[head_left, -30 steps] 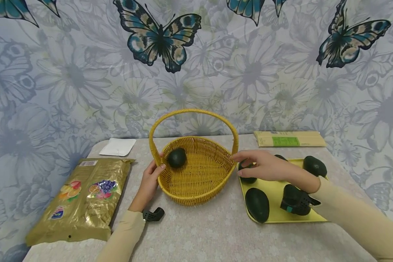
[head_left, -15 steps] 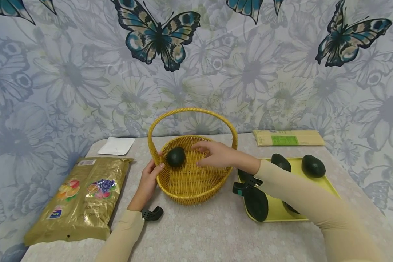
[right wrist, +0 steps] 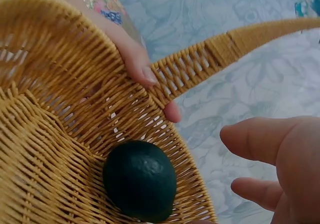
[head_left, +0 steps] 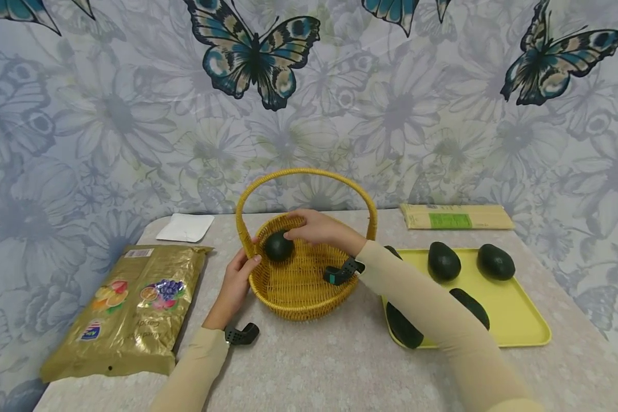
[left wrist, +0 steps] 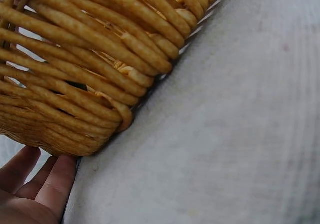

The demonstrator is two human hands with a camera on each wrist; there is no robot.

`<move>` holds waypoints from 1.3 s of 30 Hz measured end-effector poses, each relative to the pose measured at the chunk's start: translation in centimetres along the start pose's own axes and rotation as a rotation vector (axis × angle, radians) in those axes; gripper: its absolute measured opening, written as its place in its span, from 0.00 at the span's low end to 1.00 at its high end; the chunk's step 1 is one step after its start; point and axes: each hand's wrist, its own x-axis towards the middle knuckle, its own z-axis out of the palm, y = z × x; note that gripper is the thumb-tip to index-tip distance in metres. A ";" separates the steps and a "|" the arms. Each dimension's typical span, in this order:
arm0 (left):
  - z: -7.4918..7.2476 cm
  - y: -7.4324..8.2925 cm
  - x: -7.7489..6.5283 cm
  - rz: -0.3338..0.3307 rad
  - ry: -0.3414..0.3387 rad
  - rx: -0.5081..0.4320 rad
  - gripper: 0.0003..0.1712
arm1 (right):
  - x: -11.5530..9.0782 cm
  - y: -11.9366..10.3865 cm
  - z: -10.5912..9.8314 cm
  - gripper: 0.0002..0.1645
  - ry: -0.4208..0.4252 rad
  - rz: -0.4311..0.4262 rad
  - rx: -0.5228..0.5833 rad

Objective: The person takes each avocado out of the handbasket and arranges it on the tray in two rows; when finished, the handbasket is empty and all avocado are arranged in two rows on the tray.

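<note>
A yellow wicker basket (head_left: 304,294) with a tall arched handle stands mid-table, one dark green avocado (head_left: 278,247) inside at its left. My left hand (head_left: 235,281) grips the basket's left rim at the handle's foot. In the right wrist view its thumb (right wrist: 134,59) lies over the rim; the left wrist view shows its fingers against the outer weave. Over the basket is my right hand (head_left: 319,228), beside the avocado (right wrist: 140,180). Its thumb and fingers are spread apart, with nothing between them in the right wrist view; whether it touches the avocado I cannot tell.
Several avocados lie on a yellow tray (head_left: 520,326) at the right, partly behind my right sleeve. A gold candy bag (head_left: 129,315) lies at the left, with a white square (head_left: 185,228) behind it. A long beige packet (head_left: 457,217) lies at the back right.
My right hand has moved left from the tray's edge, over the basket, to the avocado. My left hand keeps its grip on the rim, and the basket stays in place.
</note>
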 end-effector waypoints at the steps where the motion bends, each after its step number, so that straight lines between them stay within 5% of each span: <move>1: 0.0 0.0 0.0 0.001 0.000 -0.002 0.31 | 0.3 0.0 0.1 0.38 -0.003 0.007 0.021; 22: -0.1 -0.1 -0.5 0.008 -0.009 0.005 0.31 | 3.2 1.4 2.2 0.39 -0.019 0.098 0.204; 39: 0.0 0.2 -0.3 0.021 -0.012 0.022 0.30 | 4.0 1.6 3.0 0.41 -0.003 0.118 0.109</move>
